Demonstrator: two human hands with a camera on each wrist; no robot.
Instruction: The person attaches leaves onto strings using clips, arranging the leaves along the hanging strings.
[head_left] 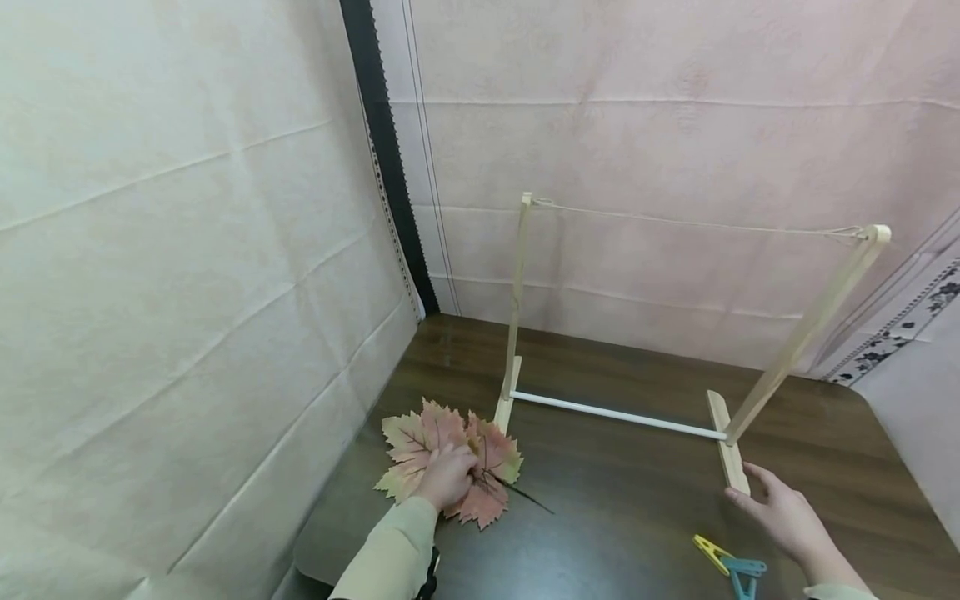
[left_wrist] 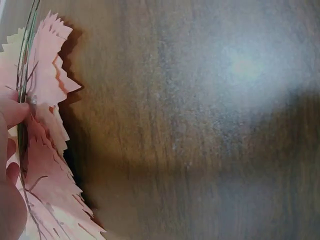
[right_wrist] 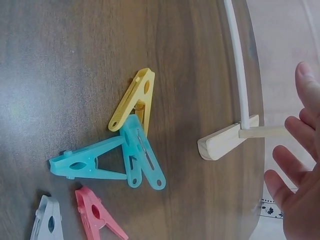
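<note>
My left hand [head_left: 447, 475] pinches the thin dark stems [left_wrist: 21, 70] of a bunch of artificial maple-like leaves [head_left: 491, 496], pink with pale yellow-green edges. The bunch is at the left part of the table, near the left foot of a small wooden rack [head_left: 519, 283]. To the right, my right hand [head_left: 787, 517] is beside the near end of the rack's right foot [head_left: 731, 467]. Its fingers are loosely bent and spread in the right wrist view, with nothing between them. A string [head_left: 697, 222] runs between the tops of the two posts, and a white rod [head_left: 615, 412] joins them low down.
Plastic clothespins lie on the brown table [right_wrist: 65, 90]: a yellow one [right_wrist: 132, 100], blue ones [right_wrist: 87, 160], a pink one [right_wrist: 97, 215] and a grey-white one [right_wrist: 47, 222]. Pale cloth walls [head_left: 225, 292] stand at the left and behind the rack.
</note>
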